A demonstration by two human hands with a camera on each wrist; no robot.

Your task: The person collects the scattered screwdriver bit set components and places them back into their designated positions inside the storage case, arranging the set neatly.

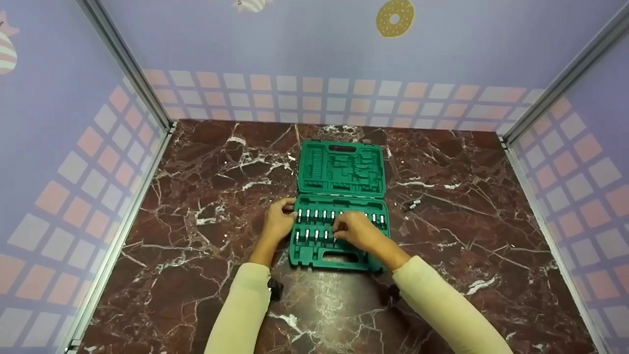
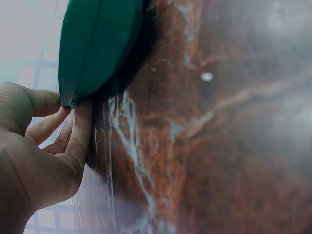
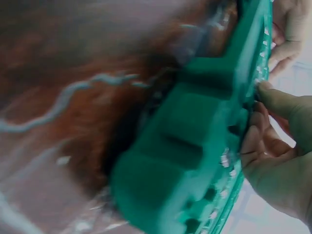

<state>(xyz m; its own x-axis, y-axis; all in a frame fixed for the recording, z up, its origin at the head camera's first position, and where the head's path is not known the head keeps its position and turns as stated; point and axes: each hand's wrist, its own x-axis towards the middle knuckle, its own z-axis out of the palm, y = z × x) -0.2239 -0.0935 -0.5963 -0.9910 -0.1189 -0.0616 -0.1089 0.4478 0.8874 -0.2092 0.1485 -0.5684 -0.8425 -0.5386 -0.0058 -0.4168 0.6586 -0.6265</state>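
Note:
A green plastic socket case (image 1: 341, 169) lies unfolded on the table, its lid at the far side. Two rows of small metal bit sockets (image 1: 316, 235) stand in the near half, partly covered by my right hand (image 1: 357, 231). That hand's thumb and fingertips pinch a bit socket at the front row; in the right wrist view the fingers (image 3: 252, 139) largely hide it. My left hand (image 1: 279, 221) grips the left edge of the near half. In the left wrist view, its thumb (image 2: 46, 103) and fingers close on the corner of the green case (image 2: 100, 48).
Loose small metal pieces (image 1: 413, 204) lie on the table right of the case. The dark red marble-patterned table (image 1: 206, 275) is bounded by lilac panels (image 1: 314, 44) at the back and both sides, with metal corner posts (image 1: 132, 64).

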